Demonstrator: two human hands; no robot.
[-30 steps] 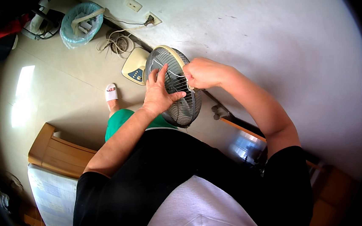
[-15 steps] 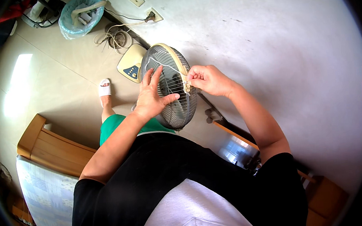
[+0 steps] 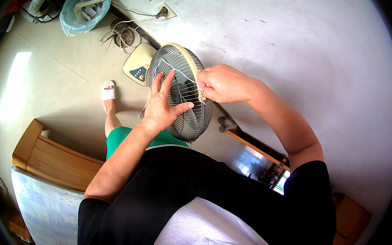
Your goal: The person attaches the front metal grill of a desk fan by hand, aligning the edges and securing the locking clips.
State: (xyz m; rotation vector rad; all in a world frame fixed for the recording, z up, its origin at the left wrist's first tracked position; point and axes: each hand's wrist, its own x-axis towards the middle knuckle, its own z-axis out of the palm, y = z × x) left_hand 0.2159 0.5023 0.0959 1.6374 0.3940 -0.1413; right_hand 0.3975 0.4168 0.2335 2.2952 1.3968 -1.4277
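On the left stand a bed (image 3: 50, 203) and, farther off, a blue bin (image 3: 69, 23), then a slipper (image 3: 108, 93) on a foot (image 3: 110, 105) and the cream base (image 3: 137, 59) of the fan (image 3: 184, 90) on the floor (image 3: 73, 81). The left hand (image 3: 159, 108) is open, fingers and thumb spread over the fan's front grille (image 3: 185, 124), which is just ahead of the black shirt (image 3: 186, 176) near the wall (image 3: 291, 46), a white string (image 3: 184, 75) running across it. The right hand (image 3: 226, 83) is closed at the fan's rim (image 3: 185, 55) beside a pale clip (image 3: 202, 95), though what its fingers pinch is hidden
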